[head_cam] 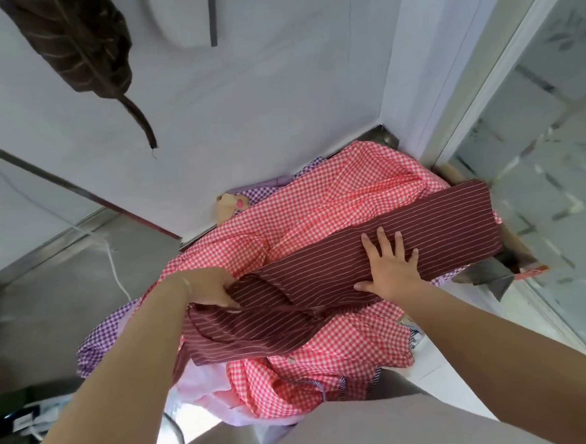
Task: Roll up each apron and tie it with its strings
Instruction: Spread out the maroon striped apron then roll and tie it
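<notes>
Pressing my right hand (388, 267) flat, fingers spread, on the maroon striped apron (422, 234). My left hand (210, 288) is gripping its bunched end, lying over the red checked apron (351, 184).

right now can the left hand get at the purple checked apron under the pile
Probably only its edge: the left hand grips the striped apron, and the red checked apron covers most of the purple checked apron.

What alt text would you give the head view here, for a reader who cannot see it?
A person folds a maroon striped apron on a heap of red checked aprons: the right hand presses flat on it while the left hand grips its bunched end. Purple checked fabric shows beneath the heap.
</notes>
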Tool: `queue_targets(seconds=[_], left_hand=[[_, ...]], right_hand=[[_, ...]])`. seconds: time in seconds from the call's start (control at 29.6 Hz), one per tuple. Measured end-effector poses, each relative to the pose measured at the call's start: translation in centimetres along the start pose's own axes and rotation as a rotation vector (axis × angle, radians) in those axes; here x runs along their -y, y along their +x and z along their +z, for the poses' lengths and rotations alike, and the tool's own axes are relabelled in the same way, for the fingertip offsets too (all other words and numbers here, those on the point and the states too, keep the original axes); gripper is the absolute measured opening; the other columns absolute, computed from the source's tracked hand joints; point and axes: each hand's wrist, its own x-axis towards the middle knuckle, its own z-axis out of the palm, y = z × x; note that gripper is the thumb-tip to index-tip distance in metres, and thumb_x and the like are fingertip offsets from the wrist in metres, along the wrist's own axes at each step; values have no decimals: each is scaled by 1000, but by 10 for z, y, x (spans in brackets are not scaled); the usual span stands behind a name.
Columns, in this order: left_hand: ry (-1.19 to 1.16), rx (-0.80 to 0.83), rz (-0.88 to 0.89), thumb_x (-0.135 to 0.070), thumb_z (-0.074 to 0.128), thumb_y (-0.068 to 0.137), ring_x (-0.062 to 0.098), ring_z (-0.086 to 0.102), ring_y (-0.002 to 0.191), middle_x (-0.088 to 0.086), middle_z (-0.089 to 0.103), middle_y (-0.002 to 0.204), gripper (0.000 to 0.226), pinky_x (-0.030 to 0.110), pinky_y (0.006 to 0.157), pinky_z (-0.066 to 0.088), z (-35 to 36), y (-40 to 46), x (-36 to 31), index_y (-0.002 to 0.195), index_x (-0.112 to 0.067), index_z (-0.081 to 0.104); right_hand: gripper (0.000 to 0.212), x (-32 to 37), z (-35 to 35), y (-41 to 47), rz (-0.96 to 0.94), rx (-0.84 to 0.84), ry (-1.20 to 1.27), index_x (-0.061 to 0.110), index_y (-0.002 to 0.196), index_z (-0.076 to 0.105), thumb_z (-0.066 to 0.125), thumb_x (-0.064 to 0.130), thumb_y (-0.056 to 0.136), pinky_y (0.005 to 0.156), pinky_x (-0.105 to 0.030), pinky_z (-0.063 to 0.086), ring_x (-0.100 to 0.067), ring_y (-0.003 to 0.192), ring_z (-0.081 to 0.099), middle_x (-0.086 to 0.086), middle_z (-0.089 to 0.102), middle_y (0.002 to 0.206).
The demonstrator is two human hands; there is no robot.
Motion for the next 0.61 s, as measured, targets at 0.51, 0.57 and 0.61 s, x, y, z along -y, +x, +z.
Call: queue_targets(seconds=[0.51, 0.57, 0.61], left_hand=[[68, -78, -48, -58, 54, 89, 24, 53, 119, 5, 56, 134, 61, 33, 102, 40, 58, -10, 84, 130, -12, 55], [-7, -144, 29, -55, 51, 92, 25, 51, 121, 6, 53, 138, 62, 30, 102, 38, 62, -5, 84, 135, -10, 51], [-40, -167, 62, -53, 50, 93, 25, 51, 121, 5, 52, 138, 60, 29, 102, 37, 64, -1, 83, 136, -9, 51]], right_hand=[[44, 97, 10, -48, 255, -543, 374, 9, 127, 43, 50, 39, 95, 91, -46, 43, -35, 113, 52, -15, 52, 123], [49, 118, 25, -69, 378, -451, 681, 5, 118, 43, 46, 49, 96, 86, -44, 45, -37, 104, 59, -16, 61, 113], [50, 125, 35, -80, 427, -427, 736, 5, 113, 44, 45, 52, 95, 82, -42, 46, -35, 98, 62, -14, 64, 106]])
